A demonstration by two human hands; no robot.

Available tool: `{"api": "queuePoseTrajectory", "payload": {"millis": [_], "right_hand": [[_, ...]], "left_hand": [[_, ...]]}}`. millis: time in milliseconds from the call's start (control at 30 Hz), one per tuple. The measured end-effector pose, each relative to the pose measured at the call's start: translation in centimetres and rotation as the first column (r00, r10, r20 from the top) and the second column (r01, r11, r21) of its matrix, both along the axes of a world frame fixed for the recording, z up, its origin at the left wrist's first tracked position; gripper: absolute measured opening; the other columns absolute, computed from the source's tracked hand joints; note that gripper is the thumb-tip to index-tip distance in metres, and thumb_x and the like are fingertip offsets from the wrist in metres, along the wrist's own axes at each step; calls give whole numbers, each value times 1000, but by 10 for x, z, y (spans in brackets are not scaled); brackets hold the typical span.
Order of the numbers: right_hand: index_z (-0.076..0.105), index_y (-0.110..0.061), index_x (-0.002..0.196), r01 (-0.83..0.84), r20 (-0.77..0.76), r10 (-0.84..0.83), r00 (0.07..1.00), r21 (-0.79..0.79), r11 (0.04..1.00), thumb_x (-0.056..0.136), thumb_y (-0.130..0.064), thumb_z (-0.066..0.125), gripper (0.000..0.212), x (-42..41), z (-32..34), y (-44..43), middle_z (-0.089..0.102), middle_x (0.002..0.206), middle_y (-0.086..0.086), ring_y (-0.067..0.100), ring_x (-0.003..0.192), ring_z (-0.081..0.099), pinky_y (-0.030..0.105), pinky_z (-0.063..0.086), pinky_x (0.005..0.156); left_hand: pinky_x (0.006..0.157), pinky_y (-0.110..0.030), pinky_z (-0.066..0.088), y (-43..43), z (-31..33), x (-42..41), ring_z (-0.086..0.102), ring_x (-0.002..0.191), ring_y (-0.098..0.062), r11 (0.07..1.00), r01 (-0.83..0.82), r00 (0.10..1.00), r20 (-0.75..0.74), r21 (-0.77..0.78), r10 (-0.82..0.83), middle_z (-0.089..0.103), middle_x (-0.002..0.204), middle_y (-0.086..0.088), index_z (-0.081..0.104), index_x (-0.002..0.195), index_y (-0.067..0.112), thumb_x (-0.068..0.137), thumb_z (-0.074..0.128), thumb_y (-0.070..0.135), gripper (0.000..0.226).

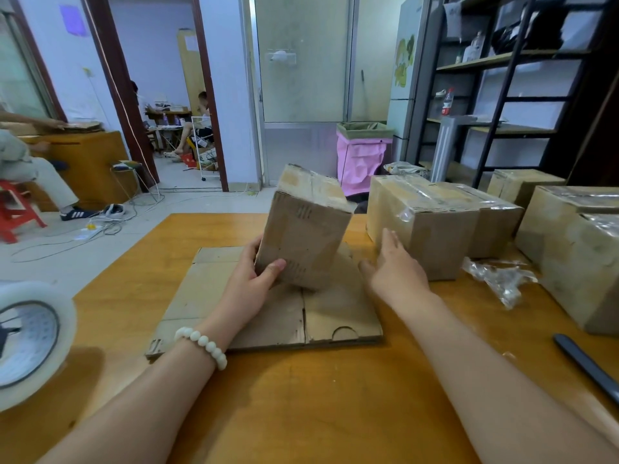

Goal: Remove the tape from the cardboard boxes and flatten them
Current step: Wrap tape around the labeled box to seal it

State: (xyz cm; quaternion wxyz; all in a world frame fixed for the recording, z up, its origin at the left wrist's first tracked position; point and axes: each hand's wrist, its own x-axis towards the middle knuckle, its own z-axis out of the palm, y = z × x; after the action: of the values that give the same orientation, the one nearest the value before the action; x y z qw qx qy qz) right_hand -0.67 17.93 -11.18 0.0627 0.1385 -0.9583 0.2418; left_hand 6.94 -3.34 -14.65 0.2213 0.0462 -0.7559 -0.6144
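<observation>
While my left hand grips the box low, it seems light and stiff; my right hand lies relaxed.

Bright, even indoor light leaves a pale sheen on the near surface and a soft shadow under the tilted box. Wide-angle distortion bends the left door frame and right shelves. The near-left tape roll is blurred.
</observation>
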Motion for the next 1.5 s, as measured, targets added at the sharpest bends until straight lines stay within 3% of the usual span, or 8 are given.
{"api": "queuePoseTrajectory", "payload": {"millis": [133, 467, 567, 733, 933, 1100, 1300, 1500], "right_hand": [[21, -18, 150, -133, 48, 151, 987, -271, 953, 96, -29, 50, 62, 4, 4, -5, 43, 141, 5, 23, 120, 50, 36, 39, 99], [31, -23, 143, -260, 208, 425, 881, -537, 802, 96, -30, 53, 53, 12, -7, -19, 47, 138, -3, 15, 126, 44, 27, 34, 101], [44, -25, 126, -171, 304, 476, 825, -669, 724, 93, -21, 56, 35, -1, -5, -6, 51, 136, 4, 16, 114, 50, 34, 40, 100], [37, -31, 141, -92, 384, 614, 689, -794, 600, 73, -77, 41, 82, -13, -4, 14, 46, 138, -6, 16, 127, 42, 46, 29, 106], [30, -30, 146, 1, 361, 492, 792, -807, 590, 45, -93, 52, 121, -6, -7, -3, 39, 148, -4, 23, 137, 33, 53, 27, 111], [38, -36, 129, -243, 42, 403, 914, -739, 628, 81, -47, 65, 56, 1, -9, -8, 49, 129, -3, 14, 120, 46, 32, 38, 102], [37, -39, 130, -410, -117, 428, 896, -588, 697, 91, -5, 58, 56, 4, -7, -7, 45, 123, -8, 16, 120, 42, 27, 42, 96], [34, -29, 139, -409, 130, 683, 718, -717, 565, 71, -59, 61, 79, 9, -15, -17, 49, 137, -9, 10, 129, 44, 32, 34, 108]], "left_hand": [[92, -42, 55, 4, 1, 0, 62, 110, -18, 999, -2, 1000, 11, 45, 1, 50, 131, 6, 40, 130, 25, 93, 60, 16, 43], [82, -31, 57, 5, 2, 6, 67, 101, -18, 977, 166, 979, 101, 132, -180, 49, 135, 2, 41, 138, 17, 82, 73, 21, 65], [79, -23, 55, 3, 2, 10, 70, 94, -18, 965, 247, 952, 162, 94, -259, 71, 105, -7, 51, 127, 24, 60, 78, 41, 74], [78, -24, 55, 4, 0, 11, 64, 92, -12, 964, 246, 959, 122, 98, -257, 66, 106, 0, 59, 119, 21, 74, 62, 35, 47], [88, -26, 53, 5, 2, 14, 55, 116, -5, 954, 290, 950, 142, -79, -278, 47, 135, 14, 42, 130, 48, 72, 59, 56, 61], [83, -28, 54, 0, 0, 11, 51, 124, -7, 951, 307, 949, 89, -25, -304, 42, 147, 16, 35, 144, 41, 70, 55, 72, 82], [97, -32, 49, -4, 0, 13, 44, 132, -3, 976, 219, 975, -47, -2, -219, 40, 150, 14, 37, 141, 38, 69, 46, 89, 88], [107, -31, 43, -5, 1, 10, 56, 123, -13, 988, 139, 990, -31, 74, -137, 53, 138, -6, 30, 143, 17, 67, 66, 62, 96]]}}
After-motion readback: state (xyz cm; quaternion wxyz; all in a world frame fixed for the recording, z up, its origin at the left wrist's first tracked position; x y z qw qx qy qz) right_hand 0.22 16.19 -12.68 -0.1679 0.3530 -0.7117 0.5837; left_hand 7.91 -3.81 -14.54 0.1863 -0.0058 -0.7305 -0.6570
